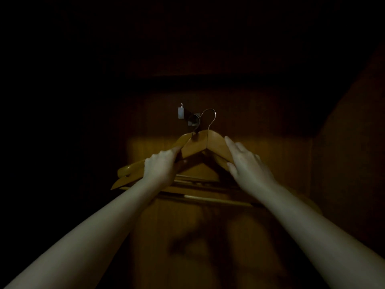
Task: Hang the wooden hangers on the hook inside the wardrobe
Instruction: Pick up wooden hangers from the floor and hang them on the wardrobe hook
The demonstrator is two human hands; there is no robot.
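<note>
Inside the dark wardrobe a metal hook [193,122] is fixed to the back panel. A front wooden hanger [200,146] with a thin wire hook is raised just right of the wall hook; I cannot tell whether its wire touches it. My left hand [161,171] grips the left arm of this hanger. My right hand [248,163] rests on its right arm, fingers spread along the wood. Behind it, more wooden hangers [127,172] hang beneath the wall hook, their left ends and lower bars showing under my hands.
A small white tag-like piece [180,112] sits on the panel just left of the hook. The wardrobe's back panel [260,142] is brown wood, lit only in the middle. A dark shelf edge [208,81] runs above, and a side wall [350,142] closes in on the right.
</note>
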